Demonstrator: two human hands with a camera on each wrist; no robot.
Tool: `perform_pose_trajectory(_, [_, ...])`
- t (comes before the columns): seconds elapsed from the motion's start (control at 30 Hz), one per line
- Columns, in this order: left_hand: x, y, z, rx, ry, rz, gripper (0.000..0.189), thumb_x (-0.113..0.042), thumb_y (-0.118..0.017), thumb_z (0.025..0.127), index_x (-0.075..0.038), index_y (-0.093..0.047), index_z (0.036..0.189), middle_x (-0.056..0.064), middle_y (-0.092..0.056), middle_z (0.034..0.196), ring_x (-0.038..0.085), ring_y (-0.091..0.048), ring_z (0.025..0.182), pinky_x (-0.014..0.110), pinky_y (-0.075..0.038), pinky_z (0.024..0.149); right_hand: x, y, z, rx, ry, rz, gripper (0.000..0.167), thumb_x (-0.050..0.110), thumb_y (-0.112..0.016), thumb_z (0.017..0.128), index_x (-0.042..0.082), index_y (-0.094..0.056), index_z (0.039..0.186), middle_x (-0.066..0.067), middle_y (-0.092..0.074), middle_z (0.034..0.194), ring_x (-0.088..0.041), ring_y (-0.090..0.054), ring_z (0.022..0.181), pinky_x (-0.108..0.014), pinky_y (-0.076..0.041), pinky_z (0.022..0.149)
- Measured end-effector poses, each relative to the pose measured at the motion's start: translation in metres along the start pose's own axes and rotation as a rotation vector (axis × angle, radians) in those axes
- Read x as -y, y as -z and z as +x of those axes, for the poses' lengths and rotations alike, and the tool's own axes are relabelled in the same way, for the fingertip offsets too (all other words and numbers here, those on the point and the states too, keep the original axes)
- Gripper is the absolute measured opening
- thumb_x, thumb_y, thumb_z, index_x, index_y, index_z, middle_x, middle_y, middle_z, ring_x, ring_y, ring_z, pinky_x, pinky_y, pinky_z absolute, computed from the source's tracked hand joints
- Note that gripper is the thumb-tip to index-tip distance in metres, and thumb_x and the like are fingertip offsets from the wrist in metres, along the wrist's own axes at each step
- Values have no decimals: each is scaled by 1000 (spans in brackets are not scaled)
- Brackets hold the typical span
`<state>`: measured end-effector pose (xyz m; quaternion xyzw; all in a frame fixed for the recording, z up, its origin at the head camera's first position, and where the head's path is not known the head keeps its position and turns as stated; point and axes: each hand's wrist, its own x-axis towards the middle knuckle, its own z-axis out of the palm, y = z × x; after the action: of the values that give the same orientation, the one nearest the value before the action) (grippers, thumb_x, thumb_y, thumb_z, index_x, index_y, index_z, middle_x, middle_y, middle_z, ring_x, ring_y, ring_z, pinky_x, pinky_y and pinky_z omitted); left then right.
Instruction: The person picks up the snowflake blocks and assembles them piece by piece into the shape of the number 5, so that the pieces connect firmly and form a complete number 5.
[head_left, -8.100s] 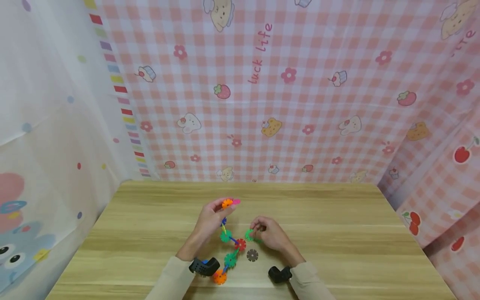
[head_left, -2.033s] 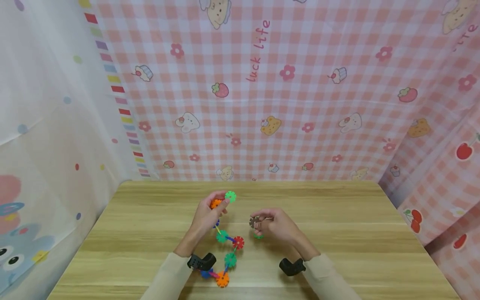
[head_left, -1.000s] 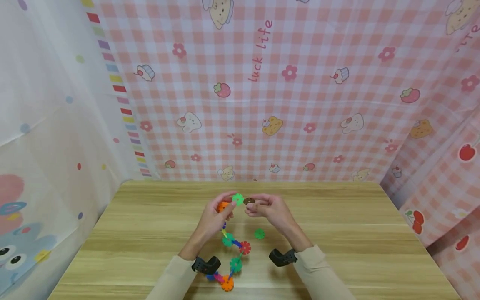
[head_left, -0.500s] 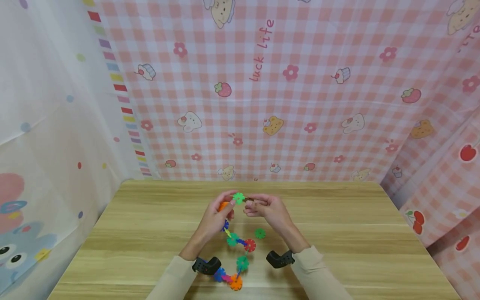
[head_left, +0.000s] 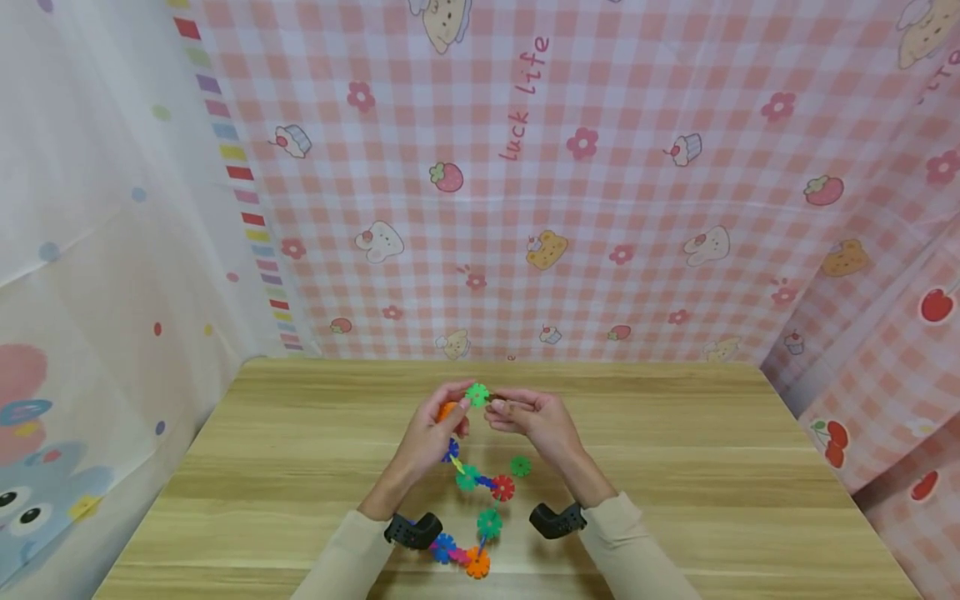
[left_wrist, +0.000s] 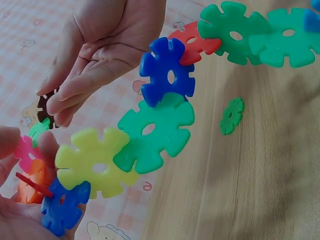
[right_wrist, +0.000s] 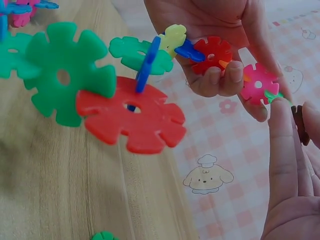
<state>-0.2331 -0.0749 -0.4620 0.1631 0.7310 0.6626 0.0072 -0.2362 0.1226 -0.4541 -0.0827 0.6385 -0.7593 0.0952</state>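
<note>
A chain of plastic snowflake discs (head_left: 489, 523) runs down from my left hand (head_left: 426, 433) toward the front of the table. The left fingers hold its upper end, around the orange disc (left_wrist: 34, 181), pink disc (right_wrist: 259, 84) and light green disc (head_left: 477, 395). Between thumb and fingertips, my right hand (head_left: 546, 423) pinches a brown snowflake disc (left_wrist: 46, 107), edge-on right at the light green disc's rim. Yellow (left_wrist: 95, 162), blue (left_wrist: 167, 72), teal and red discs (right_wrist: 132, 115) follow along the chain. The left wrist band hides part of its lower end.
A loose green snowflake disc (head_left: 521, 466) lies on the wooden table (head_left: 675, 467), below the right hand. A checked pink cloth (head_left: 480, 275) hangs behind the table's back edge. Both wrists carry black camera bands (head_left: 558, 521).
The right hand has picked up the brown disc from the table and brought it to the left hand's light green disc. Over the last half second, both hands barely move; the chain's lower part shifts slightly right.
</note>
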Motion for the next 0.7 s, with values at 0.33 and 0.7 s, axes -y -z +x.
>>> perform_pose_trajectory(0.33, [-1, -1, -1, 2, -2, 6, 33, -13, -50, 105, -13, -56, 136, 14, -58, 106, 16, -56, 73, 24, -51, 68, 1, -1, -1, 6, -6, 34, 33, 3, -60, 97, -13, -59, 126, -28, -68, 113, -17, -73, 93, -33, -57, 85])
perform_pose_trajectory(0.7, [-1, -1, -2, 11, -18, 17, 33, -14, -50, 105, -12, -56, 137, 8, -58, 96, 16, -56, 73, 28, -51, 68, -1, -5, -2, -9, 4, 105, 32, -3, -58, 97, -18, -56, 125, -16, -72, 108, -16, -73, 90, -31, -57, 85])
